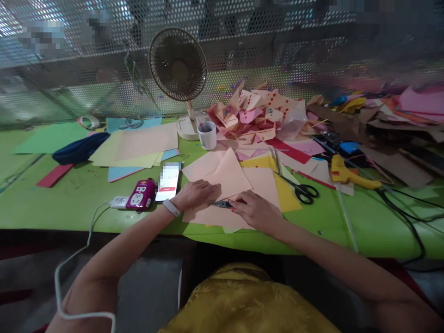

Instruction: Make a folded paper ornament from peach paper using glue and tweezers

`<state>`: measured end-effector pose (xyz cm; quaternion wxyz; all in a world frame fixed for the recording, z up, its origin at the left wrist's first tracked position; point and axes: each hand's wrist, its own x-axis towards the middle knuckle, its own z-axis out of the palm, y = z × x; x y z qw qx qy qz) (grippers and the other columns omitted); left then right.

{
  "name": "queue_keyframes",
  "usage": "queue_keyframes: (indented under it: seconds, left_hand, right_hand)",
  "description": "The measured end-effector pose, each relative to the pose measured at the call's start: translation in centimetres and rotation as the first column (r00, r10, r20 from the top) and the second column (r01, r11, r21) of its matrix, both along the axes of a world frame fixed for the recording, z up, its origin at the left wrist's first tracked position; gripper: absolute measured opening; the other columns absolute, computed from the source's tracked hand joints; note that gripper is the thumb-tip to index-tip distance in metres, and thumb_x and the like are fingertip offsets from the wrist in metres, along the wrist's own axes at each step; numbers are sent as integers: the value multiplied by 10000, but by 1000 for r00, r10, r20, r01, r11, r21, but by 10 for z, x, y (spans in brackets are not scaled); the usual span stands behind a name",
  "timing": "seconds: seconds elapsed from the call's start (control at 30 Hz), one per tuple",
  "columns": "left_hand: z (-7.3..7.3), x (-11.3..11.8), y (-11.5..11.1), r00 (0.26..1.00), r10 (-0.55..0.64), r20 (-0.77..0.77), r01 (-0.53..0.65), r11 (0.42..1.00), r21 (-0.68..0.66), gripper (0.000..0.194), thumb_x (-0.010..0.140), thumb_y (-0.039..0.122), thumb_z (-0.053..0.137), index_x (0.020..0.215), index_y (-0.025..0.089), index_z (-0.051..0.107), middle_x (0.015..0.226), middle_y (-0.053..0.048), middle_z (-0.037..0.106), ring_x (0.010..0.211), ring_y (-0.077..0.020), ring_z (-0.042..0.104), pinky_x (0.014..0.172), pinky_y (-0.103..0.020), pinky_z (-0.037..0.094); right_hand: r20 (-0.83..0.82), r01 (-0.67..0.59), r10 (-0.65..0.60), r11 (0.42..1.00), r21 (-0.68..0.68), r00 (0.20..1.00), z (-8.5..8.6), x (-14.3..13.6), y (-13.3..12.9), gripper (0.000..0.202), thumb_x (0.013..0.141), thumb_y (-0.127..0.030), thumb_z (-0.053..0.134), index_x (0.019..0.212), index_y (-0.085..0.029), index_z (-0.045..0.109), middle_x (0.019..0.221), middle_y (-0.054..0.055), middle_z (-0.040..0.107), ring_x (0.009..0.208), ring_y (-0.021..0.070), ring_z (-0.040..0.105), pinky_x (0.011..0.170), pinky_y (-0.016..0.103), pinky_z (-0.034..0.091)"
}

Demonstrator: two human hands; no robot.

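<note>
My left hand [197, 193], with a pale band on the wrist, lies on a folded peach paper sheet [231, 173] and presses it down. The fingers rest on the paper rather than wrapping round anything. My right hand [258, 210] is closed around a slim dark tool that looks like a utility knife [222, 204]. This tool lies low over the sheet's near fold, its tip pointing toward my left fingertips. More peach sheets [267, 185] lie beneath. Black-handled scissors [304, 192] rest just right of the paper, on a yellow sheet [294, 201].
Left of the paper are a phone [169, 182] and a purple power socket [140, 195] with a white cable. Behind stand a fan [178, 64], a white cup [207, 135] and a pile of folded paper pieces [253, 113]. A yellow glue gun [350, 175] lies at right.
</note>
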<state>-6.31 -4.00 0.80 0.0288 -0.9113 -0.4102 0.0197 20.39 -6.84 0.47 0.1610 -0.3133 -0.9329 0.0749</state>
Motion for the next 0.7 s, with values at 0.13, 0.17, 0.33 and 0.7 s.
queue_keyframes:
  seconds: [0.13, 0.17, 0.33, 0.7]
  left_hand:
    - [0, 0, -1, 1000, -6, 7, 6, 1000, 12, 396, 966, 226, 419, 1359, 214, 462, 940, -63, 649, 813, -189, 605, 591, -268, 452]
    - [0, 0, -1, 1000, -6, 12, 6, 1000, 15, 396, 964, 225, 421, 1358, 213, 460, 938, -63, 649, 813, -188, 606, 591, -266, 454]
    - [0, 0, 1, 1000, -16, 12, 15, 1000, 10, 405, 958, 206, 418, 1361, 216, 451, 934, -60, 652, 811, -190, 615, 589, -265, 458]
    - [-1, -1, 5, 998, -59, 17, 59, 998, -6, 392, 970, 259, 421, 1357, 200, 434, 935, -66, 664, 817, -191, 630, 609, -264, 469]
  right_hand:
    - [14, 16, -16, 1000, 0, 1000, 2, -5, -1, 253, 960, -252, 520, 1173, -198, 645, 1028, 103, 603, 980, 222, 542, 842, 363, 498]
    - [20, 13, -13, 1000, 2, 1000, 3, -6, -2, 250, 960, -249, 519, 1169, -198, 645, 1027, 104, 603, 983, 224, 542, 840, 364, 497]
    - [26, -21, 21, 1000, -5, 999, 7, -9, -3, 243, 953, -257, 537, 1166, -203, 639, 1022, 98, 599, 972, 219, 541, 836, 356, 492]
    - [83, -53, 52, 999, 7, 995, 10, -16, -3, 247, 964, -271, 514, 1161, -181, 633, 1014, 105, 596, 980, 228, 526, 855, 364, 470]
